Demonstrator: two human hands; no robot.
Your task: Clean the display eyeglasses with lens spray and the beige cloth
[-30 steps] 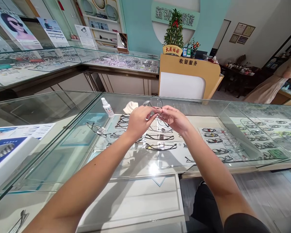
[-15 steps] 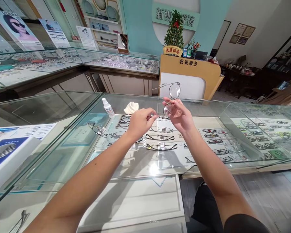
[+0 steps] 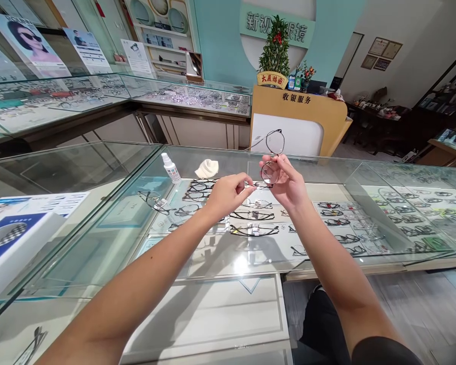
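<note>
My right hand (image 3: 292,188) is closed on round thin-rimmed eyeglasses (image 3: 275,142), gripping them near the bridge. They stand on end above the counter, one lens over the other, and the upper temple points left. My left hand (image 3: 228,195) is closed in a pinch beside the lower lens. Its fingertips seem to hold the end of the lower temple, partly hidden by the fingers. Beneath both hands, rows of dark-framed glasses (image 3: 254,231) lie in the glass display case (image 3: 220,267).
A white spray bottle (image 3: 171,168) and a crumpled cream cloth (image 3: 206,168) sit on the glass top, beyond my left hand. A blue and white box (image 3: 19,238) is at the left. Across the aisle stands a wooden cashier desk (image 3: 336,121) bearing a plant (image 3: 273,53).
My left hand has moved slightly right, closer to the lower lens. The glasses and my right hand have shifted a little right, and the lower lens now faces me more.
</note>
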